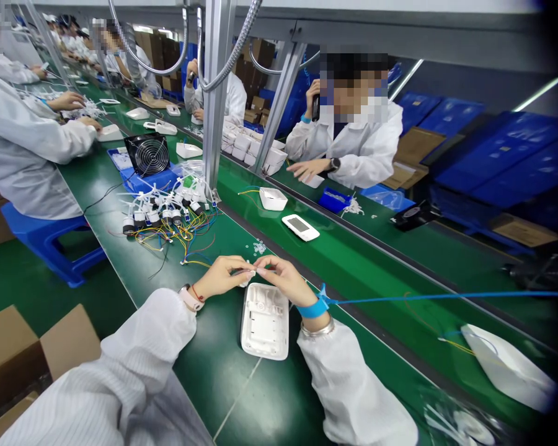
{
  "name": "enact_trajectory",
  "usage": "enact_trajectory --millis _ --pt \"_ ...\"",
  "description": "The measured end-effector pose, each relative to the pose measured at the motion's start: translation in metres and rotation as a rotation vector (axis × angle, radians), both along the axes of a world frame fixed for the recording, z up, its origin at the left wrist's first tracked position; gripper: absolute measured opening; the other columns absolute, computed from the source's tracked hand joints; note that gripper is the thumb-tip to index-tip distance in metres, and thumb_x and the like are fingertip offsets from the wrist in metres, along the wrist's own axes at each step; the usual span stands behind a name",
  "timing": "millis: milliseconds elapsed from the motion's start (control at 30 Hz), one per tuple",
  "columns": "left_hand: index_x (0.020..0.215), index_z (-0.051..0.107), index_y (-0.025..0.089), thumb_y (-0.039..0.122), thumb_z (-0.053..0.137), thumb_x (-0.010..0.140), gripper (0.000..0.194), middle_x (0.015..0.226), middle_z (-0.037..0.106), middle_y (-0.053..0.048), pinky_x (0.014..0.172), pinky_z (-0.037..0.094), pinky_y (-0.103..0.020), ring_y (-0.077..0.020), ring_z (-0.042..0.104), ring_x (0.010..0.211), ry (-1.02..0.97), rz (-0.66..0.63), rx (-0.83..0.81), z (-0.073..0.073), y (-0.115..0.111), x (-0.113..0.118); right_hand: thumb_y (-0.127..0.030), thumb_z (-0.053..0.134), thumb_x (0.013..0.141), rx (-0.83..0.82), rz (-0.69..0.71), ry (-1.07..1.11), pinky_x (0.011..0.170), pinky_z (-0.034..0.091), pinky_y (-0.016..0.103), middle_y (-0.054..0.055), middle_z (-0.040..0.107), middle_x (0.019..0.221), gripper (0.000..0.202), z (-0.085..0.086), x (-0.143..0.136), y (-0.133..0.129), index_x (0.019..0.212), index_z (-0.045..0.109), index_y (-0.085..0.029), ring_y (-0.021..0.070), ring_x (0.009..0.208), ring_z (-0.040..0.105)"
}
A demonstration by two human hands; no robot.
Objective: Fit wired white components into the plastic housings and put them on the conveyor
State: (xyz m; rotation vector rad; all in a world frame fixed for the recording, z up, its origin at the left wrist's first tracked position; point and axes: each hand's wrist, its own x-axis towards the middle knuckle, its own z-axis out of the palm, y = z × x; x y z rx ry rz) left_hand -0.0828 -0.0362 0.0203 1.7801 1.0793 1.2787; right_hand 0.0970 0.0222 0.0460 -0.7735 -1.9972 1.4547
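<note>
Far left of the grip: a heap of small motors point(167, 214) trailing coloured wires, too tangled to count, with one black fan point(147, 154) behind. Left hand point(221, 277) with fingertips pressed together on a tiny white part point(247, 273), pinched from the left side. Right hand point(281, 279) meeting it from the other side, fingertips closed on the same part, so one shared pinch above the top edge of the shell point(265, 321). Just under the grip: that one open white shell, lying inner side up on the green desk point(223, 378), touching neither hand. Best handled, judging by the pinch, with wrists kept low and close over the shell, so a dropped part lands in it and not on the desk. Just above the grip: a scatter of tiny white bits point(259, 248), too small to count. Up and right of the grip: one white tray-like housing point(273, 199) and one flat unit with a screen point(300, 227). Right of the grip: one blue wrist strap point(314, 306) with its cord running off rightward. Far right: one more white cover point(509, 368), blurred.
</note>
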Motion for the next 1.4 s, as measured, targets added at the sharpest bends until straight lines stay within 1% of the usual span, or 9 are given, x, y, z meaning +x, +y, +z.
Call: enact_trajectory --millis 200,433,667,800,967,1067,1200,1300,1400 --pt "0.087 0.069 0.011 0.025 0.055 0.081 0.020 0.074 0.061 -0.006 0.061 0.042 -0.024 -0.0126 0.054 0.067 0.005 0.089 0.030 -0.005 0.002 -0.001 -0.044 0.056 0.077 0.024 -0.121 -0.014 0.076 0.045 0.031 0.003 0.062 0.084 0.025 0.003 0.009 0.004 0.078 0.057 -0.019 0.0167 0.081 0.057" --pt "0.082 0.069 0.011 0.028 0.059 0.078 0.020 0.076 0.064 -0.006 0.060 0.042 -0.023 -0.0126 0.056 0.066 -0.056 0.164 -0.068 -0.008 0.006 -0.003 -0.036 0.052 0.082 0.240 -0.326 -0.054 0.076 0.043 0.032 0.006 0.060 0.090 0.019 -0.021 0.030 -0.003 0.080 0.058 -0.018 0.0177 0.084 0.055" --pt "0.081 0.069 0.012 0.028 0.059 0.078 0.020 0.079 0.066 -0.008 0.065 0.044 -0.025 -0.0149 0.059 0.072 -0.067 0.140 -0.025 -0.007 0.006 -0.004 -0.032 0.056 0.079 0.211 -0.350 -0.090 0.085 0.043 0.038 0.011 0.054 0.120 0.046 -0.057 0.043 -0.025 0.122 0.045 -0.021 0.0220 0.106 0.052" --pt "0.083 0.070 0.013 0.031 0.061 0.077 0.021 0.078 0.066 -0.007 0.063 0.045 -0.025 -0.0145 0.059 0.071 -0.073 0.184 -0.054 -0.011 0.008 -0.005 -0.037 0.049 0.083 0.187 -0.293 -0.085 0.094 0.039 0.041 0.010 0.059 0.114 0.031 -0.063 0.040 -0.024 0.106 0.060 -0.020 0.0218 0.107 0.053" --pt "0.081 0.070 0.014 0.030 0.059 0.079 0.019 0.075 0.065 -0.005 0.061 0.045 -0.024 -0.0130 0.058 0.066 0.014 0.276 0.009 -0.010 0.008 -0.008 -0.044 0.048 0.083 0.181 -0.297 -0.080 0.094 0.040 0.042 0.010 0.062 0.109 0.033 -0.061 0.043 -0.024 0.095 0.067 -0.020 0.0224 0.104 0.055" --pt "0.086 0.069 0.015 0.030 0.062 0.077 0.019 0.073 0.063 -0.003 0.060 0.045 -0.023 -0.0118 0.057 0.064 0.103 0.320 0.048 0.000 0.004 -0.009 -0.045 0.048 0.083 0.165 -0.321 -0.089 0.092 0.042 0.042 0.011 0.063 0.108 0.035 -0.062 0.047 -0.027 0.094 0.068 -0.019 0.0229 0.103 0.056" --pt "0.090 0.067 0.016 0.023 0.058 0.080 0.015 0.074 0.062 -0.002 0.065 0.045 -0.023 -0.0119 0.057 0.068 0.412 0.279 0.232 0.023 -0.001 -0.014 -0.042 0.048 0.083 0.177 -0.351 -0.109 0.090 0.042 0.042 0.011 0.063 0.106 0.033 -0.066 0.057 -0.030 0.091 0.068 -0.018 0.0229 0.101 0.056" --pt "0.085 0.067 0.016 0.023 0.053 0.083 0.016 0.086 0.063 -0.006 0.072 0.045 -0.027 -0.0157 0.058 0.081 0.657 0.291 0.442 0.051 -0.002 -0.017 -0.039 0.048 0.084 0.250 -0.372 -0.127 0.088 0.043 0.042 0.011 0.063 0.103 0.030 -0.065 0.063 -0.030 0.091 0.067 -0.017 0.0230 0.099 0.057" --pt "0.079 0.064 0.014 0.025 0.055 0.081 0.014 0.090 0.063 -0.007 0.079 0.043 -0.031 -0.0184 0.057 0.086 0.823 0.283 0.595 0.089 -0.004 -0.014 -0.037 0.051 0.082 0.388 -0.478 -0.112 0.085 0.045 0.042 0.012 0.057 0.111 0.033 -0.046 0.055 -0.037 0.108 0.059 -0.018 0.0243 0.104 0.052"
